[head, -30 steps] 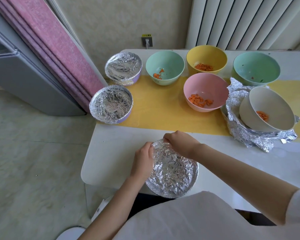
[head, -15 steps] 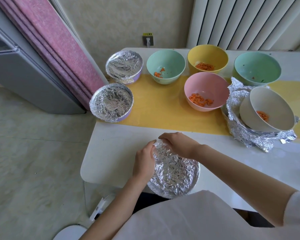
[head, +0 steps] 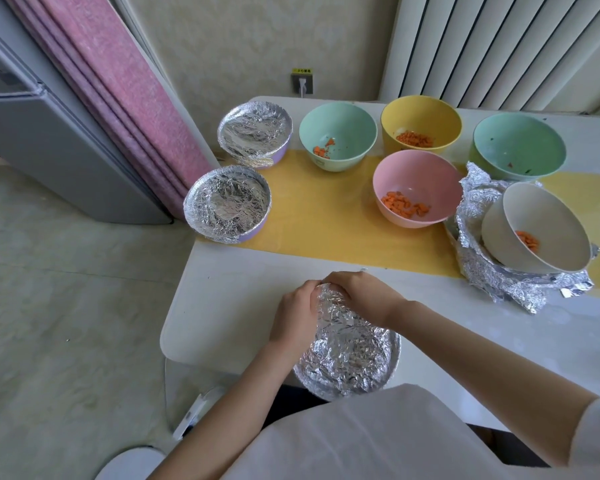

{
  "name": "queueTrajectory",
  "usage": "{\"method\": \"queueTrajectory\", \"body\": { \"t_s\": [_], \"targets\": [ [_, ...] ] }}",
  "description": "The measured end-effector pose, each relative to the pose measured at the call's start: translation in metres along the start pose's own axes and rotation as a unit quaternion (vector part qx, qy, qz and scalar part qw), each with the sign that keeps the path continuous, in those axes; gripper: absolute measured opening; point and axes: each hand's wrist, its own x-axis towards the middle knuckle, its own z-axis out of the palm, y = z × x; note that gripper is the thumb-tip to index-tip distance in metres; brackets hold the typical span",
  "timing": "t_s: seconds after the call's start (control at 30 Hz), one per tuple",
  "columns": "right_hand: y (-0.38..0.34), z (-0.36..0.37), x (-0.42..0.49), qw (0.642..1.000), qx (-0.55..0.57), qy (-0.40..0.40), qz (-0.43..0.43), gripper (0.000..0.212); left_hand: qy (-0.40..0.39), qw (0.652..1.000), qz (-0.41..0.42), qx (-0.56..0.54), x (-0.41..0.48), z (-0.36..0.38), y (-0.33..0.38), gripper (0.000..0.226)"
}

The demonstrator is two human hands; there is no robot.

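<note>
A bowl covered with crinkled foil (head: 347,358) sits at the near edge of the white table (head: 229,285), right in front of me. My left hand (head: 293,317) grips the foil along the bowl's left rim, fingers curled over the edge. My right hand (head: 361,294) holds the far rim, fingers curled down on the foil. The two hands nearly meet at the bowl's far-left edge.
Two more foil-covered bowls (head: 227,204) (head: 254,133) stand at the table's left end. Teal (head: 337,133), yellow (head: 421,128), pink (head: 417,185) and green (head: 519,145) bowls, most holding diced carrot, sit on a yellow mat (head: 312,216). A cream bowl (head: 537,226) lies tilted in loose foil (head: 520,289) at right.
Both hands have slid along the rim toward the bowl's far-left edge and closer together, pressing the foil down there. The bowl itself has stayed in place.
</note>
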Motion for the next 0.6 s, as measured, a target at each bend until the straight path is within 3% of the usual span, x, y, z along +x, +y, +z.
{"method": "queueTrajectory", "body": {
  "t_s": [0.17, 0.33, 0.4, 0.5, 0.6],
  "targets": [
    [0.004, 0.003, -0.003, 0.997, -0.022, -0.020, 0.066, 0.051, 0.012, 0.999, 0.001, 0.036, -0.006, 0.002, -0.008, 0.022],
    [0.007, 0.002, -0.005, 0.997, -0.033, -0.033, 0.065, 0.054, 0.010, 0.999, 0.007, 0.043, -0.007, 0.003, -0.007, 0.020],
    [0.006, 0.001, -0.002, 0.996, -0.042, -0.054, 0.064, 0.049, 0.015, 0.999, 0.010, 0.037, -0.008, 0.003, -0.005, 0.018],
    [0.002, -0.002, 0.004, 0.994, -0.050, -0.071, 0.063, 0.024, 0.021, 0.999, 0.009, 0.036, -0.007, 0.002, -0.003, 0.019],
    [-0.003, -0.006, 0.005, 0.993, -0.069, -0.069, 0.069, 0.023, 0.012, 0.999, 0.003, 0.031, -0.005, 0.002, -0.001, 0.021]
  ]
}}
